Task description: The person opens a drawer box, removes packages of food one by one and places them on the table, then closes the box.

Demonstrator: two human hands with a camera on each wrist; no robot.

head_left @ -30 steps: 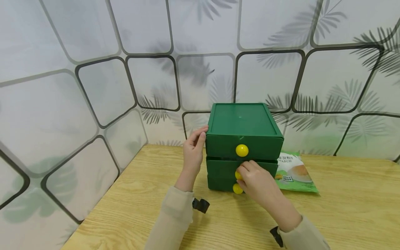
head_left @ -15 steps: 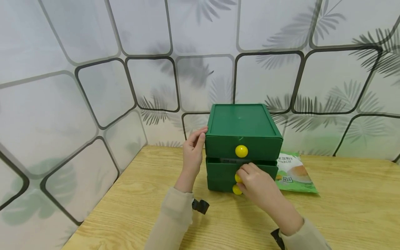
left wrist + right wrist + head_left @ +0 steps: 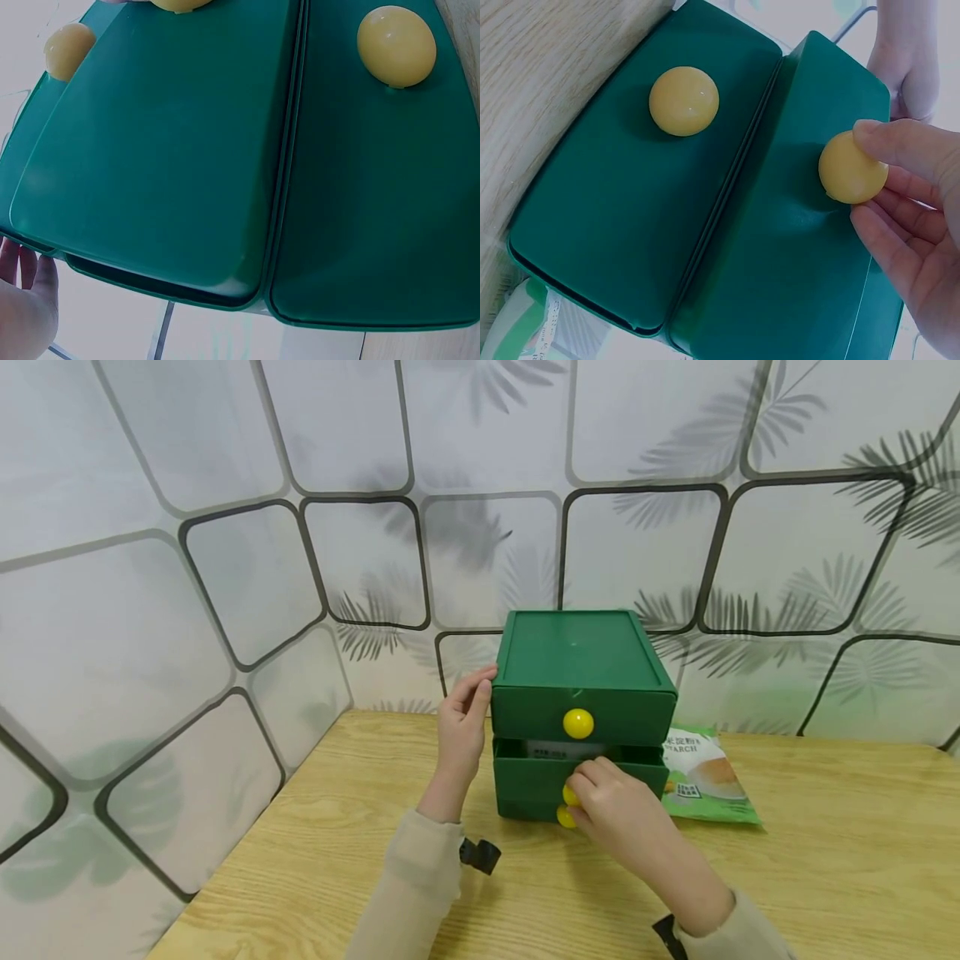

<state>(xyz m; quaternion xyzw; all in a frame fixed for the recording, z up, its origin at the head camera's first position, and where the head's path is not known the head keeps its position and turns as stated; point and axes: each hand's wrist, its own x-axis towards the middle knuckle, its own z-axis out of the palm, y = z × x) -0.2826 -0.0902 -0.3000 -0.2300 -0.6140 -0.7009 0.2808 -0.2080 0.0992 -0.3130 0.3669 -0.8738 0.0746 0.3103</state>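
Observation:
A green drawer cabinet with three drawers and round yellow knobs stands on the table. My right hand pinches the yellow knob of the middle drawer, thumb on one side and fingers on the other. That drawer is pulled partly out, and a pale item with dark print shows in its gap. Fairly straight, the fingers of my left hand rest against the cabinet's left side near the top. The top drawer and the bottom drawer are closed.
A green and white starch packet lies just right of the cabinet, partly behind it. The wooden table reaches to a patterned wall covering at the back and left.
The middle drawer has come out toward me with my right hand on its knob, widening the gap above it and showing the printed item. My left hand has stayed at the cabinet's side.

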